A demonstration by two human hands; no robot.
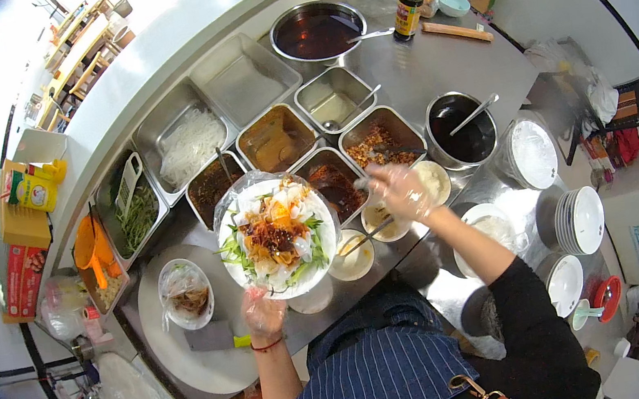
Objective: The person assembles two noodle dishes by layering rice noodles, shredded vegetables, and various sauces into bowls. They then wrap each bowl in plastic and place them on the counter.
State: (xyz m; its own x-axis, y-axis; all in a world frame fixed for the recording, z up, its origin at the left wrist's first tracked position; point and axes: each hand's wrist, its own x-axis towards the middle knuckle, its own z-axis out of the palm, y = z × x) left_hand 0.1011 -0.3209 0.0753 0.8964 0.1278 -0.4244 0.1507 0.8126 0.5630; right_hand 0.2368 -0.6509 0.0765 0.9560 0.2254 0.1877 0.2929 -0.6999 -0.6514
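My left hand (265, 313), in a clear plastic glove, grips the near rim of a plate (315, 281) wrapped in a clear bag. Piled on it are white noodle pieces, green cucumber shreds and dark red sauce (267, 232). My gloved right hand (402, 189) hangs over the small bowls to the right of the plate. Its fingers are smeared by motion, so whether they hold anything is unclear. Just beyond it stands a metal tub of chopped reddish-brown topping (377, 141) with a spoon. A tub of dark red chili sauce (331, 185) sits between the plate and that hand.
Left of the plate are a tub of green shreds (139, 218) and a tub of white noodles (196, 145). A bowl (186, 294) and a cleaver (192, 341) rest on the round board (160, 339). Right stand a pot of dark liquid (458, 129) and stacked plates (583, 219).
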